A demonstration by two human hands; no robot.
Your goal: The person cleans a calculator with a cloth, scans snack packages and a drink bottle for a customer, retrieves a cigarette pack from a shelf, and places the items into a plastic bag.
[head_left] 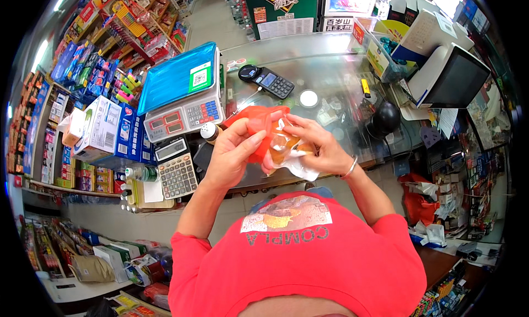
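My left hand (234, 149) is closed on the edge of a thin red plastic bag (258, 121), thumb and fingers pinching it. In my right hand (319, 146) is a shiny see-through packet (286, 146) with brown-orange contents, perhaps bread, and a white end hanging below. The packet is against the red bag's opening; I cannot tell how far inside it lies. Both hands are close together over the near edge of the glass counter (330, 58). A black card terminal (270, 81) with a cable lies beyond them.
Left of my hands are a weighing scale (179, 96) with a blue tray, a calculator (177, 171) and a white-capped bottle (209, 131). To the right stand a black rounded object (384, 118), a yellow lighter (365, 87), a clear bin (380, 52) and a monitor (454, 77).
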